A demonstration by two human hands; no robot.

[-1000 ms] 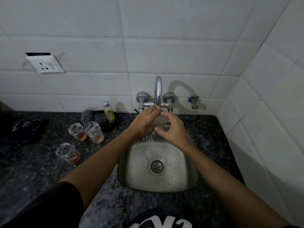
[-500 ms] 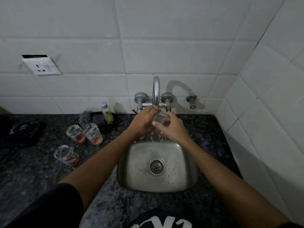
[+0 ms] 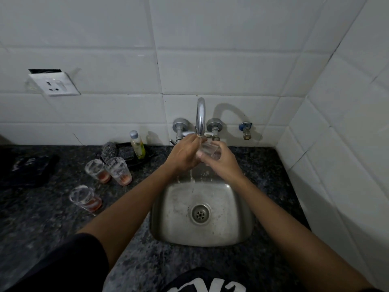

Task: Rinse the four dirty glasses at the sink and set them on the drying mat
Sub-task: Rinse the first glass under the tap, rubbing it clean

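Two hands: joined under the tap (image 3: 200, 116), over the far edge of the sink (image 3: 235, 209).
Right hand (image 3: 223, 163): fingers curled round a clear glass (image 3: 208, 150), thumb across its near side; glass tilted, mouth turned left toward the other hand.
Left hand (image 3: 184, 153): pressed against the glass at its mouth end, knuckles up; fingertips hidden behind the glass, so cannot tell whether curled inside it or only resting on the rim.
Water: thin streams falling from beneath the hands onto the far wall of the sink.
Drain (image 3: 201, 213): round strainer in the middle of the steel basin.
Waiting glasses: three on the dark speckled counter (image 3: 52, 224), well left of the sink, each with a reddish residue at the bottom; a pair touching side by side, left one (image 3: 97, 171) and right one (image 3: 119, 170); a third (image 3: 84, 198) nearer and further left, apart from the pair.
Behind the pair: small bottle (image 3: 137, 144) with yellowish liquid, a scrubber (image 3: 109, 150) and a dark sponge, against the tiled wall.
Far left: black mat (image 3: 29, 169) lying flat on the counter.
Wall: white socket plate (image 3: 54, 84) above the mat; small valve (image 3: 245, 130) right of the tap.
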